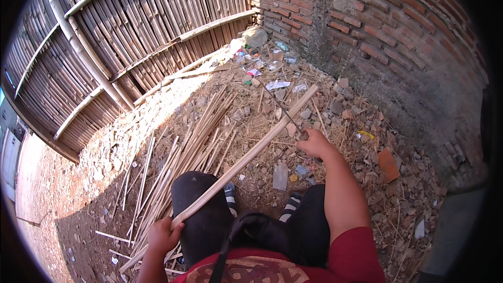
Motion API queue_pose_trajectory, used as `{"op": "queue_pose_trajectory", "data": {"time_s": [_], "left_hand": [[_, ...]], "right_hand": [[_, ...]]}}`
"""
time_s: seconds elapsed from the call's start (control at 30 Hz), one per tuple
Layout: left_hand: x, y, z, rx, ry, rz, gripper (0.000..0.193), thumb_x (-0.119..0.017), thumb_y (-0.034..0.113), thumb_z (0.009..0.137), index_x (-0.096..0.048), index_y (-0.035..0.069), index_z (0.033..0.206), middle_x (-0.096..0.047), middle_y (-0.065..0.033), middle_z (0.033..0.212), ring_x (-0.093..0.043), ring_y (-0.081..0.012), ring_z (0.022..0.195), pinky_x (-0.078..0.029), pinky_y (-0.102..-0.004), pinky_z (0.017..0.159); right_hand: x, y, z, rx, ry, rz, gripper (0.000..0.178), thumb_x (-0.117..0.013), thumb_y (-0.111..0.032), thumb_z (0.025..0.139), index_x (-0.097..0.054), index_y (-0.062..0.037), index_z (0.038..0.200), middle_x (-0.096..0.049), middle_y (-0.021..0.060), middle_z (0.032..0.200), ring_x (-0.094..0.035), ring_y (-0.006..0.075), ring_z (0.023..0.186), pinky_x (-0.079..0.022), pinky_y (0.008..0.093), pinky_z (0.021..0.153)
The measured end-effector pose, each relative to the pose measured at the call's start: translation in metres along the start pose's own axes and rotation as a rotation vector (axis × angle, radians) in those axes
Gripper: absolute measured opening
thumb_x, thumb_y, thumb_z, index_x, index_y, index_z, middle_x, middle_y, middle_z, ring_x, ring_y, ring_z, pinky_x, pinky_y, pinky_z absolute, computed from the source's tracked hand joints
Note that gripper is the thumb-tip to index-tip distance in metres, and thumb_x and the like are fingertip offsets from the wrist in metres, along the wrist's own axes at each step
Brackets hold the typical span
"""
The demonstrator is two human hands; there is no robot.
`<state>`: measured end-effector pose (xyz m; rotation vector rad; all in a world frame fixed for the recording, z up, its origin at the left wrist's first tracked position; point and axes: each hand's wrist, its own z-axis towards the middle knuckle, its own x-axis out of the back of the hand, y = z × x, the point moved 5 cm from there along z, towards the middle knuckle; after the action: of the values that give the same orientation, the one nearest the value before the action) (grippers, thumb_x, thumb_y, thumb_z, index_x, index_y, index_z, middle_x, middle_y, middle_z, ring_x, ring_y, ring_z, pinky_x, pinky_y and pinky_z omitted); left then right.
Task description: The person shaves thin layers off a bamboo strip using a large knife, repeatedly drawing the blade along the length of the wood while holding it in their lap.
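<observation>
A long, pale bamboo slat [245, 160] runs diagonally from beside my left hip, over my left thigh, to a far end at the upper right. My left hand [163, 237] is closed round its lower part, near the knee. In my right hand [316, 144] is the handle of a long knife [279, 105], its thin dark blade seen nearly edge-on. The blade crosses the slat close to the far end and points away to the upper left. Whether its edge bites into the bamboo I cannot tell. My fingers hide most of the handle.
Several split bamboo strips [181, 162] lie in a loose heap left of my knees. Stony ground holds litter [254, 68] and a broken orange tile [388, 165]. A bamboo fence [152, 26] stands at the far left, meeting a brick wall [377, 26] on the right.
</observation>
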<state>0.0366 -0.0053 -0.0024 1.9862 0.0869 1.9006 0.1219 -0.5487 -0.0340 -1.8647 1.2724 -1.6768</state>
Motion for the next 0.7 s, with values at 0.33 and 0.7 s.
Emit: {"op": "queue_pose_trajectory", "data": {"time_s": [0.33,0.7], "left_hand": [[-0.005,-0.002,0.006,-0.001,-0.088,-0.104,0.040,-0.069,0.036,0.089,-0.053,0.001,0.077,-0.061,-0.0246,0.068,-0.062,-0.0484,0.070,-0.046,-0.0566,0.062],[0.017,-0.002,-0.010,0.048,-0.056,-0.046,0.031,-0.068,0.029,0.091,-0.062,0.001,0.101,-0.064,-0.0213,0.069,-0.064,-0.0449,0.069,-0.048,-0.0531,0.061]], "right_hand": [[0.005,0.024,0.018,-0.103,-0.052,0.197,0.055,-0.077,-0.030,0.080,-0.065,0.0033,0.122,-0.071,0.0125,0.094,-0.067,0.0241,0.079,-0.053,0.0404,0.073],[-0.020,-0.070,-0.047,0.351,-0.158,-0.428,0.026,-0.074,-0.029,0.074,-0.069,-0.0091,0.089,-0.069,0.0158,0.086,-0.067,0.0365,0.086,-0.053,0.0474,0.075]]}}
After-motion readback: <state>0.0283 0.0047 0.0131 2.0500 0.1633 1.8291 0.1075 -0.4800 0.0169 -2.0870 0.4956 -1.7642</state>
